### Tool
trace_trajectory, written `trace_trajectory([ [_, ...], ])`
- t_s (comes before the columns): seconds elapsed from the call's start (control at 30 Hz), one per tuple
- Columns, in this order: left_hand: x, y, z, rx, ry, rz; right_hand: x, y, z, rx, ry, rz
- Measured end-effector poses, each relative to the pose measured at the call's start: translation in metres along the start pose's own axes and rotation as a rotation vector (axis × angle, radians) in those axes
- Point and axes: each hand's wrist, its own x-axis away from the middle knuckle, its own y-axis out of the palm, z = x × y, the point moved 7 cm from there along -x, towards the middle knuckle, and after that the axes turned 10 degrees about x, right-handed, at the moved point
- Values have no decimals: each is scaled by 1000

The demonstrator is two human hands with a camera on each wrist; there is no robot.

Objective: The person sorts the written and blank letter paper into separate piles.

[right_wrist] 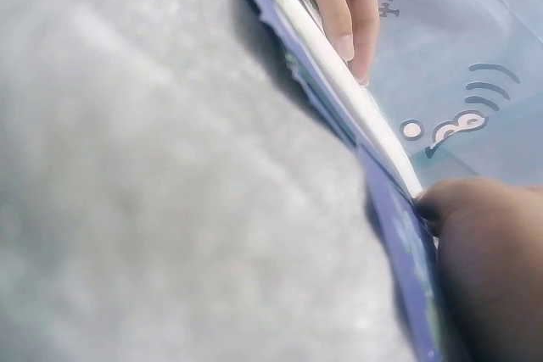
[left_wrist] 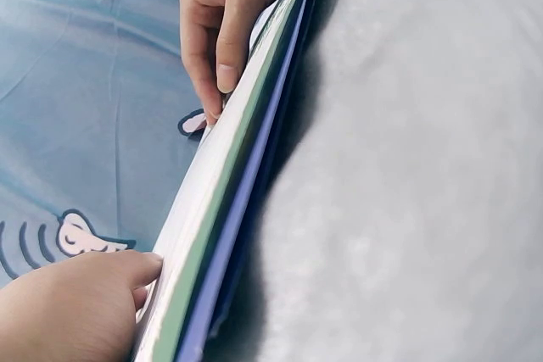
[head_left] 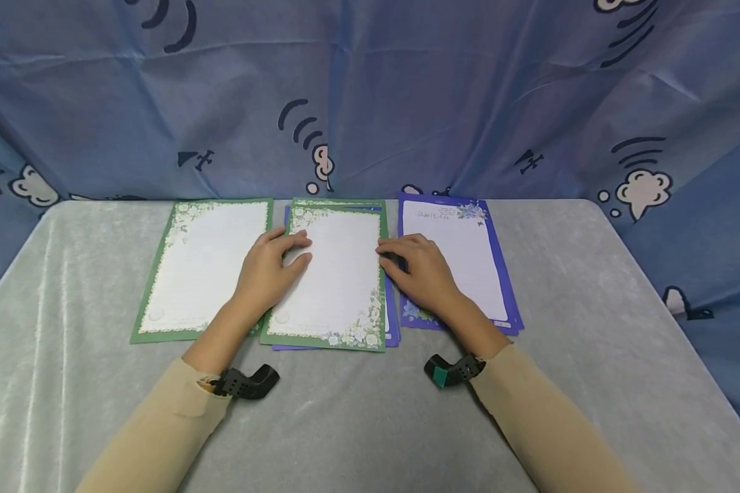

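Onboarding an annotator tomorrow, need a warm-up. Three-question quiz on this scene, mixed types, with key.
1. Multiple choice. What colour is the border of the uppermost middle sheet?
A) Red
B) Green
C) Yellow

2. True or false: a purple-bordered sheet shows from under it.

3. Short answer: which hand is at the right edge of the uppermost middle sheet?

Key
1. B, green.
2. True; it peeks out past the right edge and also along the bottom.
3. The right hand.
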Motion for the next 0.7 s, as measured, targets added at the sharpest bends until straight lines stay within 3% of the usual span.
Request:
trace_trajectory([
  [0.7, -1, 0, 0, -4, 6, -8, -1, 0, 1, -4, -8, 3],
])
